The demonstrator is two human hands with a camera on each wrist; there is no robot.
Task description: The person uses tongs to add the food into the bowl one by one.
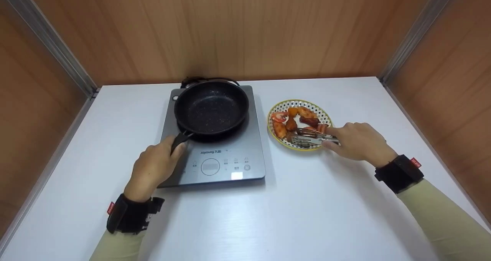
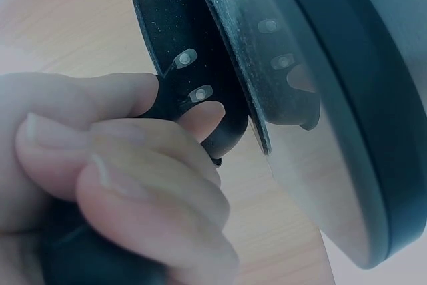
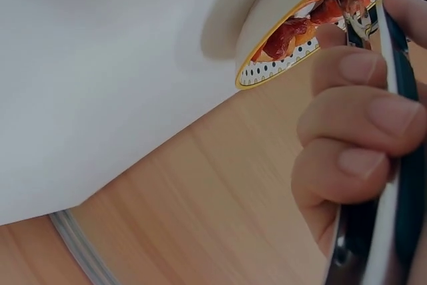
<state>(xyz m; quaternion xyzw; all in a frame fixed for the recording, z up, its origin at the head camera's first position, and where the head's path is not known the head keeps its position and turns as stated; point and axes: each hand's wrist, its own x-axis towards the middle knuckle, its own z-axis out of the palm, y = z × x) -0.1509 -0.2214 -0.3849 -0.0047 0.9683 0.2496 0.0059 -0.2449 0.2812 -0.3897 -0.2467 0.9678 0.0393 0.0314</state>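
Note:
My left hand (image 1: 155, 165) grips the black handle (image 1: 179, 141) of a frying pan (image 1: 211, 109), fingers wrapped round it in the left wrist view. The pan sits on a grey induction cooktop (image 1: 245, 149). Over to the right, my right hand (image 1: 358, 144) holds metal tongs (image 1: 314, 140), its fingers curled round their dark-sided arms (image 3: 400, 85). The tong tips reach over the near right part of a dotted, yellow-rimmed plate (image 1: 324, 117), among the food. On the plate lie a tomato slice (image 1: 279, 116), a dark red piece (image 1: 309, 121) and several browned pieces (image 1: 280, 130).
A white table (image 1: 245, 222) carries everything, with wood-patterned panels (image 1: 253, 30) at the back and both sides. Behind the pan runs a black cord (image 1: 222, 79). The plate stands a little right of the cooktop.

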